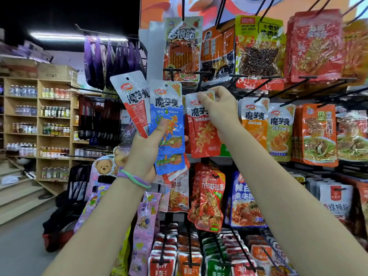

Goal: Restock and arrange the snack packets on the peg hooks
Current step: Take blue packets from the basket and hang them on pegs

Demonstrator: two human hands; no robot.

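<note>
Mid-restock at a snack rack: the right hand (216,105) pinches the top of a red foil konjac packet (203,132) just below an empty black peg hook (201,81), apparently about to hang it. The left hand (143,148) grips a fan of blue and red foil packets (169,116), left of it, unhung. Right-hand hooks look stocked.

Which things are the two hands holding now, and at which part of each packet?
The left hand grips a fan of packets at their lower part. The right hand pinches the top edge of a red packet.
</note>
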